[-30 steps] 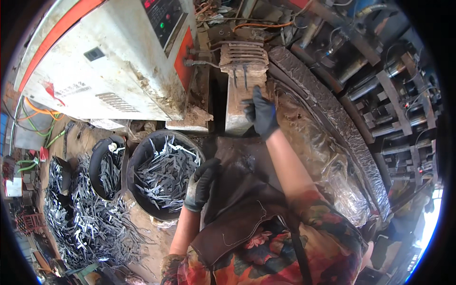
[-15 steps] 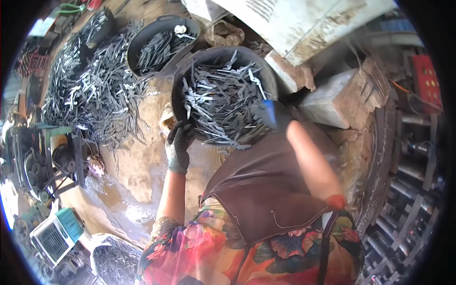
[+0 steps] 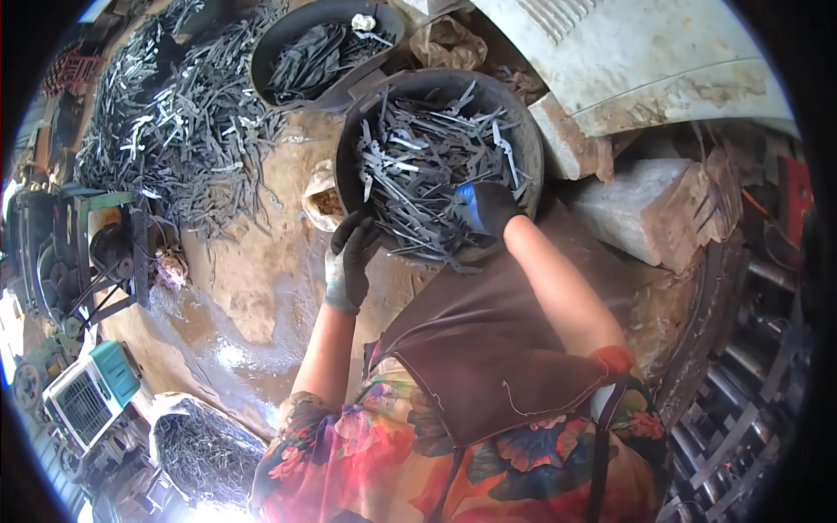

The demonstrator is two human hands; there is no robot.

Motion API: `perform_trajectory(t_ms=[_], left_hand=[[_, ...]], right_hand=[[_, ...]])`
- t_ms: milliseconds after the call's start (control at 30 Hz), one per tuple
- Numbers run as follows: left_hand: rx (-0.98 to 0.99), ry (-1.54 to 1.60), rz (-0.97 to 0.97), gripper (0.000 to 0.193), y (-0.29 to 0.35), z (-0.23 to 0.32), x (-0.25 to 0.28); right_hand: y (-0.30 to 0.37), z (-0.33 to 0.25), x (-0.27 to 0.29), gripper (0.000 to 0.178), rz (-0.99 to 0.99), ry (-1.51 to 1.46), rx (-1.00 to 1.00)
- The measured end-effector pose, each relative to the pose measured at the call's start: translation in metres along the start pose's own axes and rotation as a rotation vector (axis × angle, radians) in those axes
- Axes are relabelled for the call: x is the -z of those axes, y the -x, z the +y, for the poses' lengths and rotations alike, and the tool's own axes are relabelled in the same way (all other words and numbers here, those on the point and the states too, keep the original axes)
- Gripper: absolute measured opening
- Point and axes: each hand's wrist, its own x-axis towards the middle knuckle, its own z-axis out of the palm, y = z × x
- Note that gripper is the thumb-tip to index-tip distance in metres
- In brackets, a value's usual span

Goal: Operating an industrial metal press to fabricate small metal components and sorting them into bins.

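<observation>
A round dark tub [image 3: 534,131] full of thin, flat grey metal pieces [image 3: 427,161] stands in front of me. My right hand [image 3: 490,209], in a dark glove with a blue patch, reaches inside its near right part. Its fingertips are down among the pieces, so their grip is hidden. At the tub's near left rim is my left hand [image 3: 350,261], in a dark, worn glove. Its fingers are slightly bent and apart, with nothing seen between them. A brown apron [image 3: 497,349] covers my lap, close to the tub.
A second dark basin [image 3: 261,65] with more pieces and a small white lump stands behind. A large heap of metal pieces [image 3: 200,122] spreads left. An open bag [image 3: 321,199] touches the tub's left side. Stone blocks [image 3: 641,205] and a pale metal panel [image 3: 645,65] lie right.
The view has shifted, so the tub sits farther right and higher. My right hand has moved left and deeper into the pieces. My left hand remains by the rim.
</observation>
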Motion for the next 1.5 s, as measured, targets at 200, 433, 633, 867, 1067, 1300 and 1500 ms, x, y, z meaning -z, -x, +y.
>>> perform_trajectory(t_ms=[200,433,633,867,1067,1300,1500], left_hand=[[-0.378,-0.450,-0.110,0.061,-0.010,-0.005,-0.032],[-0.738,-1.009,-0.337,0.040,-0.044,0.052,-0.106],[-0.517,-0.384,-0.257,0.020,-0.059,0.008,-0.118],[-0.193,-0.162,-0.193,0.028,-0.048,-0.046,-0.131],[-0.418,-0.273,0.280,0.053,-0.072,-0.049,-0.057],[0.113,-0.071,0.308,0.051,-0.093,-0.026,-0.036],[0.201,-0.136,0.291,0.076,-0.107,0.003,-0.048]], right_hand=[[0.024,-0.003,0.084,0.027,0.107,-0.371,-0.102],[0.004,-0.026,0.124,0.017,-0.195,-1.632,0.426],[0.000,-0.051,0.085,0.031,0.268,-1.099,0.246],[0.002,-0.039,0.036,0.025,-0.001,-1.490,0.020],[-0.062,0.012,0.071,0.029,-0.107,-1.026,-0.102],[-0.145,0.058,0.090,0.049,-0.083,0.360,-0.116],[-0.162,0.007,0.099,0.037,0.099,0.153,-0.364]])
